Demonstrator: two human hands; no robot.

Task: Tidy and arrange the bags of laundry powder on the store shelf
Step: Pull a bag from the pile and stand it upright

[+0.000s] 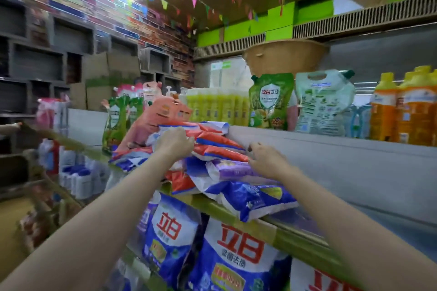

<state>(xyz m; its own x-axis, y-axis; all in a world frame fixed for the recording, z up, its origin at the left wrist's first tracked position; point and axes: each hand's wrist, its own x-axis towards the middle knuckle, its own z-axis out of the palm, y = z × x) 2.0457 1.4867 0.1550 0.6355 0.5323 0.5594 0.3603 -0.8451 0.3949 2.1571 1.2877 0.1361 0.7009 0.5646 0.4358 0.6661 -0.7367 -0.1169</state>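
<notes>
A loose pile of laundry powder bags lies flat on the upper shelf. Red and white bags lie on top, a purple bag sits below them, and a blue and white bag hangs over the shelf's front edge. My left hand grips the left end of the top red and white bags. My right hand rests with spread fingers against the right side of the pile, touching the red and purple bags. Large blue upright bags stand on the shelf below.
Behind the pile stand pink pouches, green pouches, yellow-green bottles and orange bottles on a grey ledge. White bottles fill lower shelves at the left. A woven basket sits above.
</notes>
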